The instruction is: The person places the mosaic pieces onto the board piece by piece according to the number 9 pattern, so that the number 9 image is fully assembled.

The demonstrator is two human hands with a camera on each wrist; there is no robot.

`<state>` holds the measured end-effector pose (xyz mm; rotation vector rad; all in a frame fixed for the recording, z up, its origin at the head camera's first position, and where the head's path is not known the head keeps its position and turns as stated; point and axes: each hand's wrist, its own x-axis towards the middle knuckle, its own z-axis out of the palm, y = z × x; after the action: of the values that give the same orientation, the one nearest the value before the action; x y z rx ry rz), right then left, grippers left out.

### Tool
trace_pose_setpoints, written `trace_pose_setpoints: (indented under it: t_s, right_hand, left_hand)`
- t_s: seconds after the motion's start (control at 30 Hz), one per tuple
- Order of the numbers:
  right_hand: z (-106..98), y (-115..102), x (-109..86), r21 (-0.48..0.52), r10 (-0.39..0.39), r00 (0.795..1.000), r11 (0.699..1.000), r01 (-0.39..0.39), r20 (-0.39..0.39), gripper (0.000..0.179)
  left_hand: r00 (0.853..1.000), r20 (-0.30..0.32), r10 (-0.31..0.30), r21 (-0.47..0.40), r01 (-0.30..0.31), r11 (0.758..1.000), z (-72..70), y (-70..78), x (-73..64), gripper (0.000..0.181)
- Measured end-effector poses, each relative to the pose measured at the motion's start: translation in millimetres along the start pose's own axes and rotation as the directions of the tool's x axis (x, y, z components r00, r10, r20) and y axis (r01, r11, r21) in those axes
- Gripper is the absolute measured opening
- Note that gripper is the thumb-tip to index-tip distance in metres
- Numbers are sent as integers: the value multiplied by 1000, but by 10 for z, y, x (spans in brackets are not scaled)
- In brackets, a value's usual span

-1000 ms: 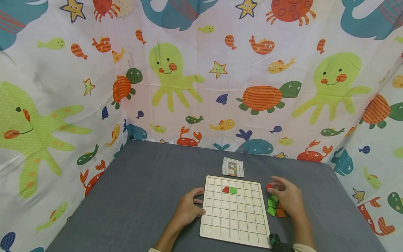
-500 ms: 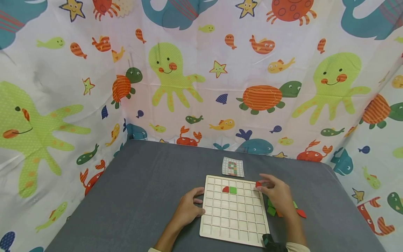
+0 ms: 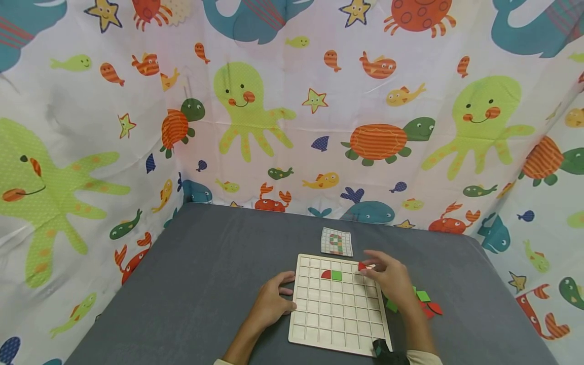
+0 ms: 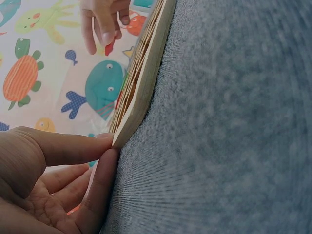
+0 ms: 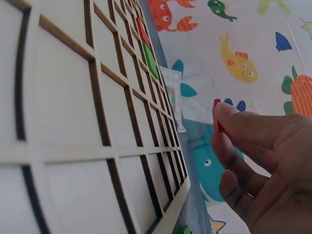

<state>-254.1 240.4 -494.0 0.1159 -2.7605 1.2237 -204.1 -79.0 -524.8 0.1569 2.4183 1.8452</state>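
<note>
A pale wooden grid board [image 3: 339, 317] lies on the grey table. My left hand [image 3: 272, 300] holds its left edge; in the left wrist view the thumb and a finger [image 4: 100, 183] meet at the rim. My right hand [image 3: 391, 276] pinches a small red tile [image 3: 362, 266] between thumb and fingertips, over the board's far right corner. In the right wrist view that tile [image 5: 218, 115] is seen edge-on, raised off the board. A red quarter-round tile [image 3: 326, 274] and a green square tile [image 3: 336, 275] sit side by side in the board's upper cells.
Loose green tiles [image 3: 423, 295] and red tiles [image 3: 435, 308] lie right of the board, partly hidden by my right forearm. Behind the board is a printed pattern card [image 3: 336, 242]. A sea-animal curtain [image 3: 274, 116] encloses the grey table [image 3: 205, 284].
My right hand has moved left from the loose tiles to over the board's far right corner, carrying the red tile. More of the loose pile now shows. My left hand stays put.
</note>
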Motion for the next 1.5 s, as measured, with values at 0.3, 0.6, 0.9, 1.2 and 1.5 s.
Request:
trace_pose_setpoints:
  t_s: [0.3, 0.6, 0.9, 1.2, 1.5]
  right_hand:
    - [120, -54, 25, 49, 6, 999, 999, -9, 52, 57]
    - [201, -104, 29, 41, 42, 996, 998, -46, 76, 55]
    - [242, -118, 44, 28, 34, 994, 999, -37, 107, 55]
    - [277, -87, 30, 22, 52, 991, 998, -55, 125, 54]
    - [298, -52, 31, 15, 51, 991, 998, -53, 125, 54]
  left_hand:
    - [1000, -1, -3, -13, 3, 1000, -20, -10, -1, 79]
    - [1000, -1, 2, -16, -2, 1000, -32, -13, -12, 79]
    - [1000, -9, 1, -10, -1, 1000, -39, -13, -12, 79]
    - [1000, 2, -3, -22, 3, 1000, -22, -15, -6, 78]
    - [1000, 10, 1, -24, 0, 1000, -14, -30, 6, 78]
